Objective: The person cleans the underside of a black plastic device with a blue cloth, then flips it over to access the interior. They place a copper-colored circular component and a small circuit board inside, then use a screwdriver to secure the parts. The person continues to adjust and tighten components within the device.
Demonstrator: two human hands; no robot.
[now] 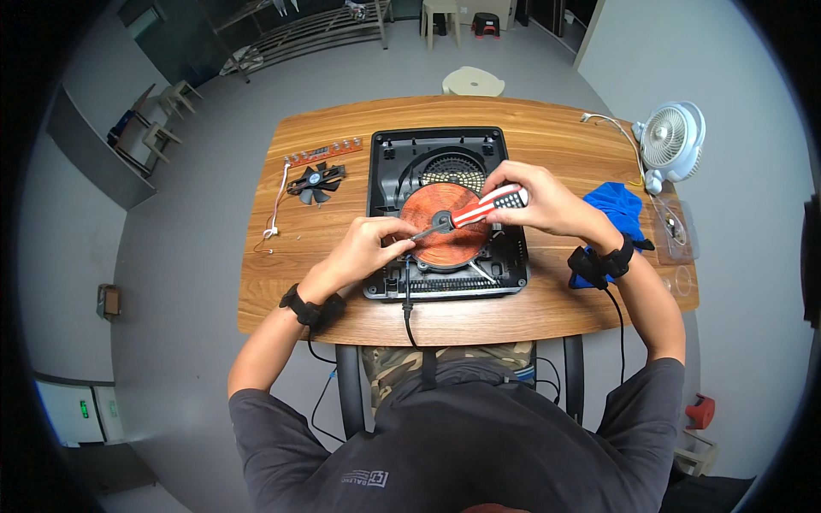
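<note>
Right hand grips a striped screwdriver angled onto the copper coil's centre, while the left hand pinches its shaft, steadying the tip.

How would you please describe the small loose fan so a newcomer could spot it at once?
Start at the wooden table and look left of the opened black appliance casing. The small black plastic fan lies flat there, below a narrow brown circuit strip; only it has radiating blades.

bare table front, cooker blocks centre
</note>
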